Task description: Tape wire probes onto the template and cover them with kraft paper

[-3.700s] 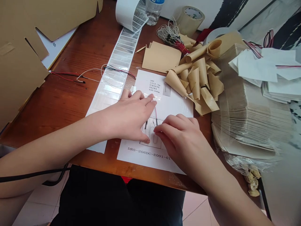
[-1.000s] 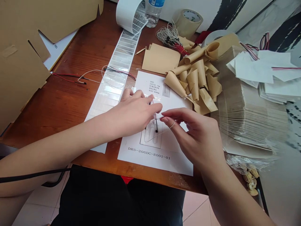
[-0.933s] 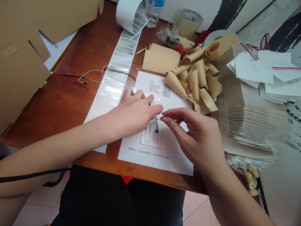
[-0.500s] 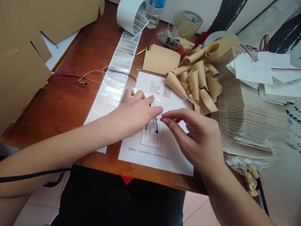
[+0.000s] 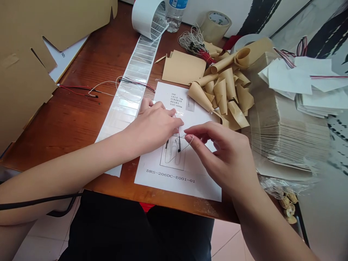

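Note:
A printed white sheet (image 5: 160, 175), marked DRS-206DC-E001-01, lies on the table under both hands. My left hand (image 5: 156, 125) rests palm down on it, its fingers and thumb holding a wire lead down against the paper. Red and black strands run out below that thumb, and a small black tip (image 5: 179, 150) lies over the printed outline. My right hand (image 5: 223, 156) pinches a thin white wire (image 5: 187, 145) between thumb and forefinger; the wire bends in a loop back over the sheet. The wires' upper ends are hidden under my left hand.
A strip of clear labels (image 5: 119, 119) unrolls along the left. Wires (image 5: 78, 88) lie across it. Brown paper pieces (image 5: 224, 90), a wire bundle (image 5: 194, 41), tape (image 5: 216, 25) and a bottle (image 5: 175, 16) stand behind. Stacked sheets (image 5: 290, 134) fill the right; a carton (image 5: 21, 72) stands left.
My left thumb has drawn in toward the forefinger. The white wire's loop by my right fingertips has become smaller. The whole view has shifted slightly.

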Motion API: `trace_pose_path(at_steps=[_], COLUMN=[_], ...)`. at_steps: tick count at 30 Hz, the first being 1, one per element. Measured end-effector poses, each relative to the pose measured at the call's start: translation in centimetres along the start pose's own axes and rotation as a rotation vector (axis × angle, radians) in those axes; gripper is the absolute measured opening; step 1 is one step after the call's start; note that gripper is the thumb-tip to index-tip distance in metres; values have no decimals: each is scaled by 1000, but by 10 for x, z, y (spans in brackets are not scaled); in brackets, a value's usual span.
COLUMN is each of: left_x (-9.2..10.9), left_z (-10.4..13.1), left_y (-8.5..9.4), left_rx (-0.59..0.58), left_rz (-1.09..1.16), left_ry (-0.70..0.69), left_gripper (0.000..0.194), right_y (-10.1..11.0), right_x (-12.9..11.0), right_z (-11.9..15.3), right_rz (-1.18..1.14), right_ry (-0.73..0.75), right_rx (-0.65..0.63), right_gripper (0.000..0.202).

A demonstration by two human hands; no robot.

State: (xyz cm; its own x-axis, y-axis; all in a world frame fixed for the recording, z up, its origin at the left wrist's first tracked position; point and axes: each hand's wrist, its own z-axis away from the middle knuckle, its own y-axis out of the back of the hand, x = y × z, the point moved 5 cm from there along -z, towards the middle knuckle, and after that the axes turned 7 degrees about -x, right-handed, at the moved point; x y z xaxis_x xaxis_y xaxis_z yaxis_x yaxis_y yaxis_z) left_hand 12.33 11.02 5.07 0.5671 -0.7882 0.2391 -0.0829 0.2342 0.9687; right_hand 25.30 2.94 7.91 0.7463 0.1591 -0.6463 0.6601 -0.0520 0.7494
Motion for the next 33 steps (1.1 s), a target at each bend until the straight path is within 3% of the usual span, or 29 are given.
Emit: trace_pose_path(at_steps=[15,19,25,28,33], left_x=[3,3,0,-1,-3], left_z=[-3,-3,-5,-6,-6], left_y=[0,1,-2,-2,-4], left_rx=[-52,-11,-36,-8,21], left_rz=[-41,-22,8,22,24], left_ry=[37,26,54,47,34], left_gripper=[19,21,20,22,24], right_y=[-2,-4,-13,-18,-19], right_x=[2,15,17,12,5], right_z=[0,-2,0,1,2], right_rz=[-62,-79,-2,24,31], right_ry=[5,-130,-294,-294,-213], right_rx=[33,-24,-238,-272,-234], right_gripper=[5,18,32,39,25])
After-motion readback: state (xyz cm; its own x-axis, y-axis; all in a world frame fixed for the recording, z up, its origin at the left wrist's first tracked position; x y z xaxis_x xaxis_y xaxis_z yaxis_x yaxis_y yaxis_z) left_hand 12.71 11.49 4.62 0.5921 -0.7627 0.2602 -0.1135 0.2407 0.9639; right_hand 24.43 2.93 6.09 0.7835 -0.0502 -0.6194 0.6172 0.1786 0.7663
